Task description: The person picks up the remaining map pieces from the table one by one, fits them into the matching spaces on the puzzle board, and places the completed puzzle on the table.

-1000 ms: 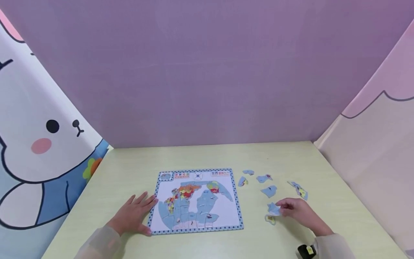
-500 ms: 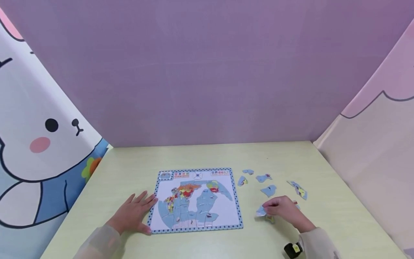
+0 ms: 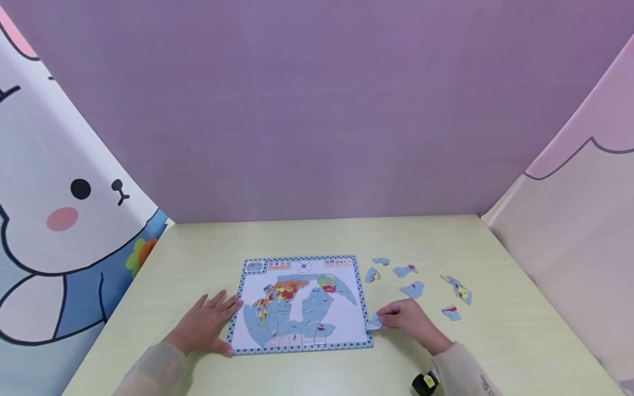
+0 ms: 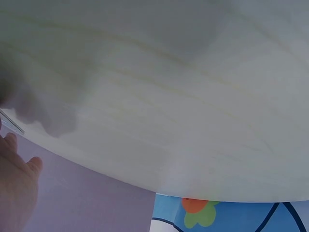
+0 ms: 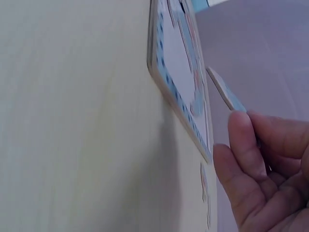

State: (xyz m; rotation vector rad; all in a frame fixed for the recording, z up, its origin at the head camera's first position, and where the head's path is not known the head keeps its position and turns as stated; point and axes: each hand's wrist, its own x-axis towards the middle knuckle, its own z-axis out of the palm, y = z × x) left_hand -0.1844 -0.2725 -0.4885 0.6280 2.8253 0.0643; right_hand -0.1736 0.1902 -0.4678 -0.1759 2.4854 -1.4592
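Observation:
A world map puzzle board (image 3: 346, 324) with a blue dotted border lies on the table, partly filled with pieces. My left hand (image 3: 205, 324) rests flat at its left edge, fingers spread. At the opposite edge, my right hand (image 3: 411, 322) pinches a light blue puzzle piece (image 3: 374, 322) between thumb and fingers, and the piece overlaps the board's right border in the head view. The right wrist view shows this puzzle piece (image 5: 226, 91) held tilted above the board (image 5: 176, 94). Only part of my left hand (image 4: 17, 188) shows in the left wrist view.
Several loose pieces lie right of the board, among them a blue piece (image 3: 413, 289), a long yellow and blue piece (image 3: 458, 290) and a red-topped piece (image 3: 451, 313). A purple panel (image 3: 317, 110) stands behind the table (image 3: 297, 239).
My right hand has carried the pinched piece left from among the loose pieces to the board's right edge. A red-topped piece has come into view behind it. The left hand has stayed put.

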